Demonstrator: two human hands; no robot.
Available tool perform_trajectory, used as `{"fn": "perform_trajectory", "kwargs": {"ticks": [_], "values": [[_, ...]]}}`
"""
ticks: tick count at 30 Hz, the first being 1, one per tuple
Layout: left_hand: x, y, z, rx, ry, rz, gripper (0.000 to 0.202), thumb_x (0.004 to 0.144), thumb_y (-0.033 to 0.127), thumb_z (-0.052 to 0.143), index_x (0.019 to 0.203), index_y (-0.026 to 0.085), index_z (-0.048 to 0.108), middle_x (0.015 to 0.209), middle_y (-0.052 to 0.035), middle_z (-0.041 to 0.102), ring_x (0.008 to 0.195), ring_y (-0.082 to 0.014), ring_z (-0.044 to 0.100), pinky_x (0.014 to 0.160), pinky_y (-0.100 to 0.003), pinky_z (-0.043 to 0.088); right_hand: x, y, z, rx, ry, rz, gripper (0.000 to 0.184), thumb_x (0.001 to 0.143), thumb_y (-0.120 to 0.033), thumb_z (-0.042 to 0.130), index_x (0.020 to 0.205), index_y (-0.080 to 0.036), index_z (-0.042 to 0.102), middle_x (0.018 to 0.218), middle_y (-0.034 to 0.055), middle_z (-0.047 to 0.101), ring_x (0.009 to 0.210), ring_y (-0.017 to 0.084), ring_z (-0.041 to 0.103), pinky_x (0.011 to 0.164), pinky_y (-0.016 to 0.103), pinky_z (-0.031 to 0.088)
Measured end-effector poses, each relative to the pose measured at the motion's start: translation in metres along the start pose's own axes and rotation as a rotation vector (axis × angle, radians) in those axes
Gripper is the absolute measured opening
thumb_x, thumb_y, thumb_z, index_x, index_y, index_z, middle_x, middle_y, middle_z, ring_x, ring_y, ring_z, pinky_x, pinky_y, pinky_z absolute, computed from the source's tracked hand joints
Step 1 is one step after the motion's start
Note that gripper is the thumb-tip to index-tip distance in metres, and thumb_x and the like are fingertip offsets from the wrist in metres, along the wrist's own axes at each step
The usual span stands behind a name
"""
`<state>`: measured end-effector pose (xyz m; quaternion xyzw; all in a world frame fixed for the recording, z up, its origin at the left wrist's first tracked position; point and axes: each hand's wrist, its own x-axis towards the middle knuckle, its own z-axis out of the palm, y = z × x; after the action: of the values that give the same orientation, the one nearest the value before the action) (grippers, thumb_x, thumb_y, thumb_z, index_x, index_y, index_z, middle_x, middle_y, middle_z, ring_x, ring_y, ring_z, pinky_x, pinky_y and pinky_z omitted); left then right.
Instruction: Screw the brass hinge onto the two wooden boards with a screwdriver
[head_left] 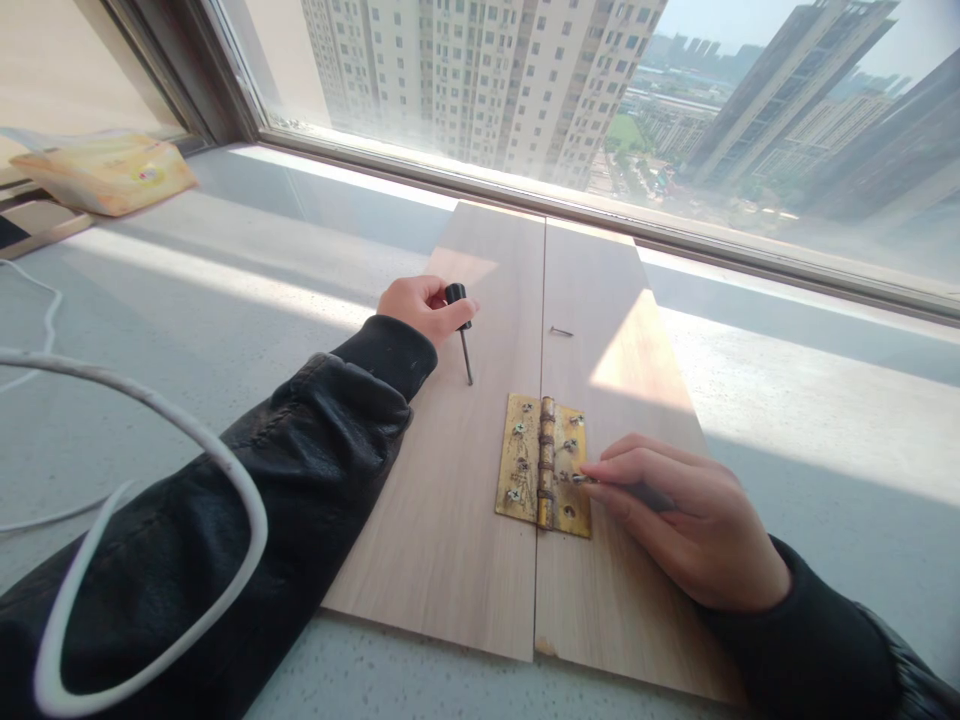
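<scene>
Right fingers (628,464) pinched nearly closed on screw (580,479); left fingers (452,318) wrapped round screwdriver (455,293).
Screw likely light, stiff, slippery; best held near head.

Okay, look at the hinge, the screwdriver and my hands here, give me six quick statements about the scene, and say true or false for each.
1. The hinge lies across the left board and the right board. True.
2. The left hand holds a screwdriver. True.
3. The screwdriver's tip touches the hinge. False: it is apart from it.
4. The right hand pinches a small screw at the hinge. True.
5. The loose screw lies on the left board. False: it lies on the right board.
6. The yellow packet is at the picture's right. False: it's at the left.
</scene>
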<state>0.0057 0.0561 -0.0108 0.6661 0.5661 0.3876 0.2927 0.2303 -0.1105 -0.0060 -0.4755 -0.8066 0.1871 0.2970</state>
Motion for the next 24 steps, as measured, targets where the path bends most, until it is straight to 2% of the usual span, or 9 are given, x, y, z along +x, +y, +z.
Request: {"fn": "perform_trajectory", "kwargs": {"ticks": [9,15,19,24], "values": [[0.0004,-0.0006,0.0006,-0.006,0.003,0.01,0.025,0.063,0.037,0.062,0.057,0.013,0.059,0.054,-0.0021,0.054,0.054,-0.013,0.048,0.052,-0.029,0.04,0.0003,0.0011,0.0022,-0.056,0.016,-0.002,0.002,0.08,-0.015,0.06,0.08,-0.017,0.059,0.07,0.0032,0.059,0.06,0.012,0.055,0.051,0.024,0.045],[0.0008,-0.0016,0.0007,-0.004,0.004,0.014,0.025,0.063,0.038,0.061,0.057,0.014,0.059,0.053,-0.0007,0.053,0.053,-0.0122,0.046,0.052,-0.028,0.038,0.0012,0.0013,-0.0024,0.008,-0.015,0.0,0.018,0.081,-0.015,0.059,0.098,-0.018,0.064,0.074,0.0035,0.061,0.062,0.012,0.057,0.054,0.025,0.048],[0.0007,-0.001,0.0001,-0.004,-0.004,0.006,0.025,0.063,0.037,0.061,0.057,0.014,0.058,0.054,-0.0014,0.053,0.054,-0.0123,0.046,0.051,-0.028,0.037,0.0019,0.0008,-0.0034,0.037,-0.037,0.022,0.013,0.082,-0.015,0.057,0.091,-0.019,0.065,0.078,0.0047,0.065,0.067,0.013,0.061,0.057,0.024,0.049],[-0.0002,0.0005,-0.0006,-0.033,-0.014,0.001,0.022,0.063,0.036,0.062,0.059,0.014,0.059,0.056,-0.0021,0.055,0.057,-0.0138,0.049,0.052,-0.028,0.039,0.0014,0.0,-0.001,-0.015,-0.022,0.033,0.006,0.082,-0.017,0.057,0.084,-0.018,0.062,0.069,0.0022,0.06,0.059,0.011,0.056,0.051,0.023,0.044]]}}
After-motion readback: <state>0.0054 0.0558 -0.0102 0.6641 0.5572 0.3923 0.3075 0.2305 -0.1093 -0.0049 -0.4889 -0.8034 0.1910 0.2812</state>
